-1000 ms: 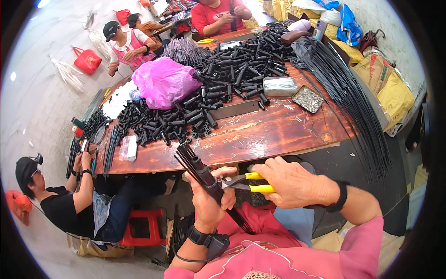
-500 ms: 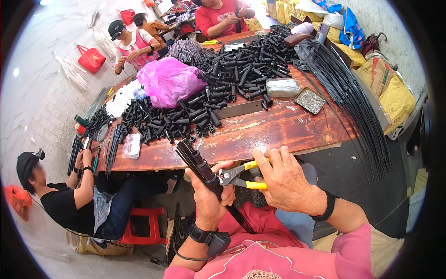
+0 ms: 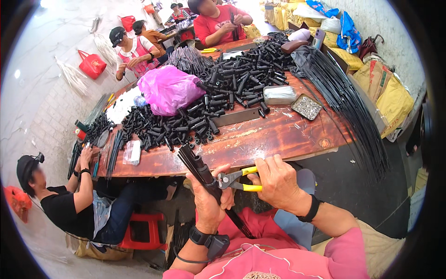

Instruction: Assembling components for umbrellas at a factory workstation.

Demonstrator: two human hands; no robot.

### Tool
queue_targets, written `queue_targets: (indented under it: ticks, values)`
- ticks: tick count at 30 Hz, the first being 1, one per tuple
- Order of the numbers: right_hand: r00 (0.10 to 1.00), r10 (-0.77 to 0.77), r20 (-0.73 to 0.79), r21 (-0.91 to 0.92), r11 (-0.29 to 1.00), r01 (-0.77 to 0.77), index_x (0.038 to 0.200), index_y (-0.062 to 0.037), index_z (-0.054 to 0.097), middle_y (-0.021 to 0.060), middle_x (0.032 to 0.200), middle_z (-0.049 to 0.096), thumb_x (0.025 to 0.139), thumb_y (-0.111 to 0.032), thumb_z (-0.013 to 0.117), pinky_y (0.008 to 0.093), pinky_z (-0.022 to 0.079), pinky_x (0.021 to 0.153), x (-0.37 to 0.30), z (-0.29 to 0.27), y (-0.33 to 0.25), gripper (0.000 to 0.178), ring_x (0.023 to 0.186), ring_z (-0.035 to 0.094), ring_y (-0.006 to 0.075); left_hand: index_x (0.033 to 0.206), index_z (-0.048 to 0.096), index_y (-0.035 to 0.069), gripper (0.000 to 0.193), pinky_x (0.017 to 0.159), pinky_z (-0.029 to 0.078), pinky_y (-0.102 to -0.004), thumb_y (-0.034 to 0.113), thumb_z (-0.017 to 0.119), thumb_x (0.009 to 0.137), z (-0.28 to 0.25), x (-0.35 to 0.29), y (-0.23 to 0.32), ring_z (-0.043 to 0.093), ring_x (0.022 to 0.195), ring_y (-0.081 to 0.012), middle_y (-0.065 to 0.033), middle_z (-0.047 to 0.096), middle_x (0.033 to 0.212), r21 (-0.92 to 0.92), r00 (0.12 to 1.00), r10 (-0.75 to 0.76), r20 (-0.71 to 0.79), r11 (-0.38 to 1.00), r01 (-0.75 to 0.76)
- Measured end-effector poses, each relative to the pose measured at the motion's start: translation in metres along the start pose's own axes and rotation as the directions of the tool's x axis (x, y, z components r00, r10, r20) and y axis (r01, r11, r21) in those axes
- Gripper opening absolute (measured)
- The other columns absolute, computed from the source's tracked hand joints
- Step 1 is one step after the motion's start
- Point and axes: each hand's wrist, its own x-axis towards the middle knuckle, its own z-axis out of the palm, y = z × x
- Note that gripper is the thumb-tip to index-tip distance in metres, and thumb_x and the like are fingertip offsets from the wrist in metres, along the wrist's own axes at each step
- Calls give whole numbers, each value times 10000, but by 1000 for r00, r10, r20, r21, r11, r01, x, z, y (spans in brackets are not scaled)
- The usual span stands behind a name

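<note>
My left hand [image 3: 207, 202] is wrapped round a bundle of thin black rods [image 3: 186, 157], held tilted just off the table's front edge. A thicker black tube [image 3: 201, 168] lies along the rods in the same grip. In my right hand [image 3: 280, 184] is a pair of cutting pliers [image 3: 232, 179] with yellow handles, spread a little apart. The metal jaws rest against the bundle beside my left fingers; what lies between them is too small to make out. The rods' lower ends reach down to my lap.
Black tubular pieces [image 3: 241, 83] are heaped on the wooden table [image 3: 260, 145], with a pink plastic bag [image 3: 169, 90] among them. Right of these are a clear box [image 3: 279, 95], a tray of small metal bits [image 3: 306, 107] and long black rods [image 3: 348, 102]. A co-worker [image 3: 69, 204] sits at left.
The pliers' handles have come slightly closer together, with the jaws still at the bundle. My left hand keeps its hold. The whole view has shifted a little.
</note>
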Motion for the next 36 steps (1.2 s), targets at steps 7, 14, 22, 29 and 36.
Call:
queue_targets:
  ticks: [7, 14, 22, 29, 36]
  values:
    - [995, 82, -58, 156, 985, -72, 845, -23, 530, 129, 734, 519, 719, -89, 667, 389, 444, 555, -6, 23, -6, 198, 666, 539, 305, 1208, 556, 12, 924, 363, 287, -271, 781, 168, 874, -5, 1, -1, 294, 349, -122, 8, 316, 433, -2, 1000, 12, -15, 1000, -12]
    - [989, 118, -91, 157, 982, -103, 775, -43, 538, 123, 677, 532, 713, -77, 642, 398, 450, 552, -8, 33, -9, 126, 623, 546, 309, 1214, 565, 19, 906, 355, 295, -268, 772, 189, 879, -6, 5, -2, 296, 348, -115, 4, 334, 443, 21, 999, 39, -27, 999, -38]
    - [941, 338, 23, 71, 938, -339, 771, -74, 565, 119, 686, 579, 716, -116, 688, 446, 439, 596, 6, -17, 9, 141, 687, 593, 340, 1230, 543, -3, 885, 344, 290, -264, 742, 198, 900, -15, 20, -9, 296, 343, -117, -7, 351, 457, -30, 995, 95, -15, 995, -95]
    - [833, 535, 138, 170, 816, -552, 857, 33, 573, 277, 814, 623, 737, -64, 570, 489, 460, 688, 41, -32, 117, 155, 807, 616, 443, 1169, 555, -25, 847, 329, 290, -263, 710, 210, 926, -14, 18, -6, 286, 320, -118, -2, 343, 445, -63, 994, 80, -70, 994, -84]
    - [741, 655, 147, -263, 748, -609, 903, 43, 623, 270, 898, 660, 772, -84, 593, 490, 510, 772, 70, -6, 185, 185, 895, 612, 440, 1104, 567, -26, 830, 317, 284, -262, 691, 185, 939, -15, 22, -11, 284, 310, -123, -11, 336, 430, -72, 994, 94, -59, 993, -98]
